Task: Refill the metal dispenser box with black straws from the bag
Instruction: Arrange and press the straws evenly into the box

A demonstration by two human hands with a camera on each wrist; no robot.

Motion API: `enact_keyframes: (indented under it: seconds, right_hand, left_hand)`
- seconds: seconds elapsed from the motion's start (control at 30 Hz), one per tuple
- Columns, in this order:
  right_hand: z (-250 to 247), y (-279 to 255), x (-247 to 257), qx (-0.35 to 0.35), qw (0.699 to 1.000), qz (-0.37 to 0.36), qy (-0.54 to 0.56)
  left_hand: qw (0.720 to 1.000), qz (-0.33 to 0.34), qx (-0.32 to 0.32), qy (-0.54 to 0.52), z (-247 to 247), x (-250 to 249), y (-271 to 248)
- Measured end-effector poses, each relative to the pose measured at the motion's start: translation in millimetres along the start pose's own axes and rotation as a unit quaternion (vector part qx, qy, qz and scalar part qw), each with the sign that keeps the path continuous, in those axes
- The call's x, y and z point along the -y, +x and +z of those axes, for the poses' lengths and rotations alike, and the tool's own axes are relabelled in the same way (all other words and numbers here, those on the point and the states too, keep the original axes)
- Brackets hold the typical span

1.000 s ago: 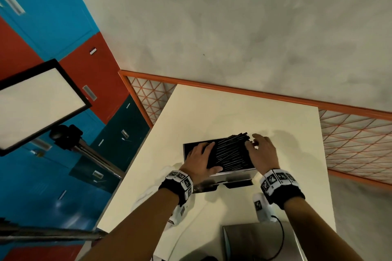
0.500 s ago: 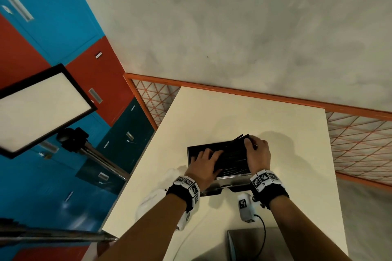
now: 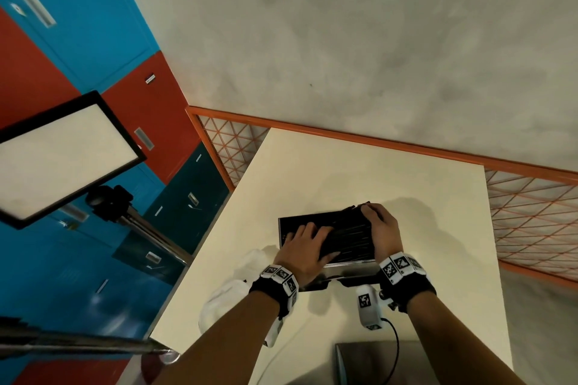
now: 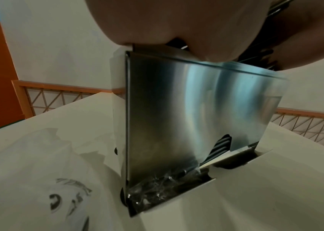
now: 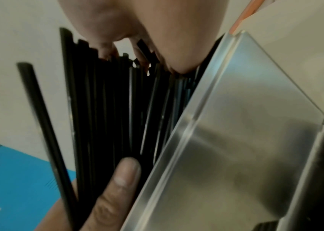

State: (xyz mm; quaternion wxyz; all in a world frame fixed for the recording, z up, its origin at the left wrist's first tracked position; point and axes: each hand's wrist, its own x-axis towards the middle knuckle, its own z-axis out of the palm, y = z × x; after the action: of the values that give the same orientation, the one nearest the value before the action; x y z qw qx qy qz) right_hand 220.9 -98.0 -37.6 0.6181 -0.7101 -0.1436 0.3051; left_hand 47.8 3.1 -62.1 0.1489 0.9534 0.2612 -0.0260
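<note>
Hands (image 3: 344,241) on straws (image 3: 352,233) in dispenser box (image 3: 283,228)

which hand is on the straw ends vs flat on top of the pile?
The right hand curls over the far-right ends of the black straws. The left hand lies spread flat on top of them in the metal dispenser box.

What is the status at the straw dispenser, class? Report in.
Left hand flat on black straws, pressing. Right hand curled round the straw ends at the metal dispenser box. Some ends stick out; white bag beside.
</note>
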Motion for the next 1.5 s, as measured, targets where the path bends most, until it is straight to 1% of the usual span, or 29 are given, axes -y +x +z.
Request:
enact_keyframes:
  seconds: [0.07, 0.1, 0.23, 0.3, 0.4, 0.53, 0.67, 0.87, 1.0, 1.07, 1.2, 1.37, 1.5]
  right_hand:
    - [-2.0, -1.5, 1.4, 0.018, 1.000, 0.000, 0.021]
    - [-2.7, -1.1, 1.4, 0.026, 1.000, -0.004, 0.012]
    - [-1.5, 4.5, -4.0, 0.050, 0.996, 0.006, -0.069]
    - [-1.1, 7.8, -6.7, 0.044, 0.995, 0.018, -0.083]
    - [-2.3, 12.7, -11.0, 0.029, 0.995, 0.020, -0.097]
    - [-1.5, 16.2, -13.8, 0.018, 0.993, 0.009, -0.116]
    - [-0.8, 11.2, -5.0, 0.023, 0.990, -0.008, -0.136]
    - [-9.5, -0.1, 0.9, 0.037, 0.992, -0.032, -0.112]
    - [-12.5, -4.3, 4.2, 0.029, 0.994, -0.049, -0.092]
    - [-11.4, -4.1, 3.7, 0.021, 0.996, -0.043, -0.075]
    - [-5.7, -0.4, 1.8, 0.021, 0.999, -0.004, -0.039]
    - [-6.7, 0.9, 12.8, 0.047, 0.996, -0.043, -0.063]
    - [-15.0, -1.5, 18.8, 0.048, 0.997, -0.047, -0.029]
  left_hand:
    - [1.000, -0.003, -0.001, -0.008, -0.5, -0.1, -0.1]
    - [1.000, -0.004, -0.003, -0.013, -0.2, 0.0, 0.2]
    - [0.999, -0.008, -0.032, -0.027, 1.3, 0.2, -1.2]
    - [0.998, -0.014, -0.038, -0.037, 1.5, 0.4, -1.2]
    - [0.998, -0.019, -0.027, -0.056, 1.0, -0.8, 0.3]
    - [0.998, -0.019, -0.020, -0.050, -0.7, -2.0, 0.0]
    - [0.999, -0.023, -0.010, -0.046, -1.8, -3.2, 0.0]
    - [0.998, -0.026, -0.012, -0.057, -0.7, -2.3, 1.0]
    - [0.997, -0.030, -0.018, -0.063, -2.1, -3.3, 0.9]
    - [0.997, -0.030, -0.017, -0.064, -1.7, -2.6, 1.4]
    - [0.997, -0.032, -0.013, -0.067, -1.8, -3.4, 1.2]
    - [0.995, -0.033, -0.028, -0.085, -2.8, -3.3, 0.3]
    - [0.995, -0.032, -0.044, -0.089, -3.0, -2.8, -0.6]
